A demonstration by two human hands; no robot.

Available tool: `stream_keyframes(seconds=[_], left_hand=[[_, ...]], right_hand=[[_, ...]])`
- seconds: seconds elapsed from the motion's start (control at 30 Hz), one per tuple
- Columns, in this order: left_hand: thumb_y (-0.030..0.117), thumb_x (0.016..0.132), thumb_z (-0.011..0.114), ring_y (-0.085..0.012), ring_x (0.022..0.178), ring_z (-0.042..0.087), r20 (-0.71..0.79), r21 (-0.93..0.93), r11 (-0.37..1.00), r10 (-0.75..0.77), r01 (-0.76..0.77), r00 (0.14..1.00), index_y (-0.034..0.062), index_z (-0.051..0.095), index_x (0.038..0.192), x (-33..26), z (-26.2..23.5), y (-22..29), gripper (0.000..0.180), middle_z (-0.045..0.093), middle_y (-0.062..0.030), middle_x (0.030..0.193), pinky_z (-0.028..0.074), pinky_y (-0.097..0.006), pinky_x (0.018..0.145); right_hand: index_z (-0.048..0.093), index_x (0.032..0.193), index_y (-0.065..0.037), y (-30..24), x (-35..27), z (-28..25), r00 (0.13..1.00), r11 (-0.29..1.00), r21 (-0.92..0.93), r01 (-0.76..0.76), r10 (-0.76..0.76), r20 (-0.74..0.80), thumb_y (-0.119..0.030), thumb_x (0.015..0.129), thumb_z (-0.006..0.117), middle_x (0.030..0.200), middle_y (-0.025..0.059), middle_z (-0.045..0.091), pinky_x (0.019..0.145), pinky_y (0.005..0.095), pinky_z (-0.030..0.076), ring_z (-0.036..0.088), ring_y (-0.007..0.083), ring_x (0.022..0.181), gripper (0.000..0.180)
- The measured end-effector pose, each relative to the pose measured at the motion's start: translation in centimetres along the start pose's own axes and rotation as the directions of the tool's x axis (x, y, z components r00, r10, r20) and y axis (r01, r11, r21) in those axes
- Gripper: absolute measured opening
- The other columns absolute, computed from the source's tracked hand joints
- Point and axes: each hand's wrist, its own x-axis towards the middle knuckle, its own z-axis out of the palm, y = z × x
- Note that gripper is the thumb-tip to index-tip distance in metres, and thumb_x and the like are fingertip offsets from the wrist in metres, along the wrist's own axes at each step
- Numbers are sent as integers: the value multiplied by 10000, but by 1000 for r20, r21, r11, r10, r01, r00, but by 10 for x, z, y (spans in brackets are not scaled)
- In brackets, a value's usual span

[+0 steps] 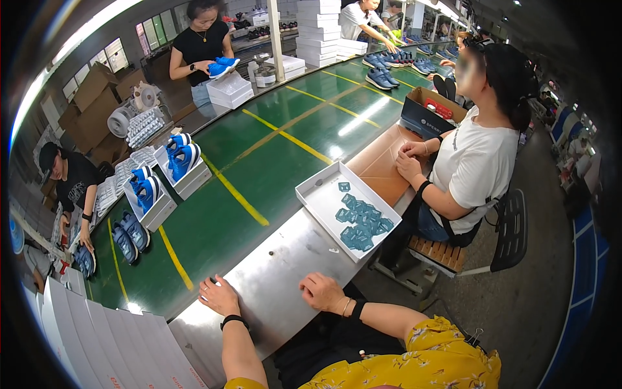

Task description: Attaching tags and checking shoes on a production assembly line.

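Tags (364, 223), teal and flat, lie in a loose heap inside the shallow white tray (314, 200) at your twelve o'clock, counting twelve as straight ahead. Your left hand (220, 296), at ten o'clock, rests palm down with fingers spread, beside the edge of the green belt (259, 172); it appears to hold nothing. Your right hand (322, 292), at twelve, is loosely half-curled over the bare metal tabletop (278, 256), nearer you than the tray and apart from it; nothing shows in it, but its palm is hidden, so you cannot tell for sure. As for progress, two bright blue pairs (184, 162) already sit in open white boxes (157, 217) on the belt between ten and eleven o'clock, while a grey-blue pair (131, 235) at ten stands unboxed. The tags look unhandled at this moment, with plenty left in the tray; whether any shoe carries one is too small to tell. White boxes (97, 337) stand close-packed at nine, apart from your left hand.
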Motion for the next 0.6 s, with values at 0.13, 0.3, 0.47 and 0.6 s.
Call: stream_keyframes(seconds=[0.13,0.3,0.47,0.6], left_hand=[[381,1046,463,-282,1333,466,-41,17,1000,0,0,999,36,613,1272,0,2,1,439,556,-117,1376,276,-492,1190],[406,1049,433,-307,1347,466,-5,6,1000,-1,1,1000,23,609,1306,1,0,2,493,545,-134,1403,260,-501,1194],[409,1050,429,-309,1346,466,-4,6,1000,-1,1,1000,19,609,1304,-1,-1,2,499,546,-135,1402,261,-501,1194],[392,1051,441,-296,1355,454,-3,11,1000,-8,8,1000,22,605,1300,-4,-5,6,475,541,-130,1407,259,-498,1200]], right_hand=[[655,887,-104,2,0,1,1000,1000,3,1,-1,-6,-85,808,653,893,63,626,725,379,551,645,269,854,82],[625,904,-117,4,0,1,1000,1000,2,9,-9,5,-108,805,665,900,58,598,726,389,540,629,264,869,107],[624,905,-117,4,0,0,1000,1000,5,4,-4,8,-110,805,666,904,58,598,732,388,540,628,266,870,108],[624,903,-115,5,-1,-2,1000,1000,9,3,-3,12,-109,804,667,906,61,597,732,389,541,627,268,874,108]])
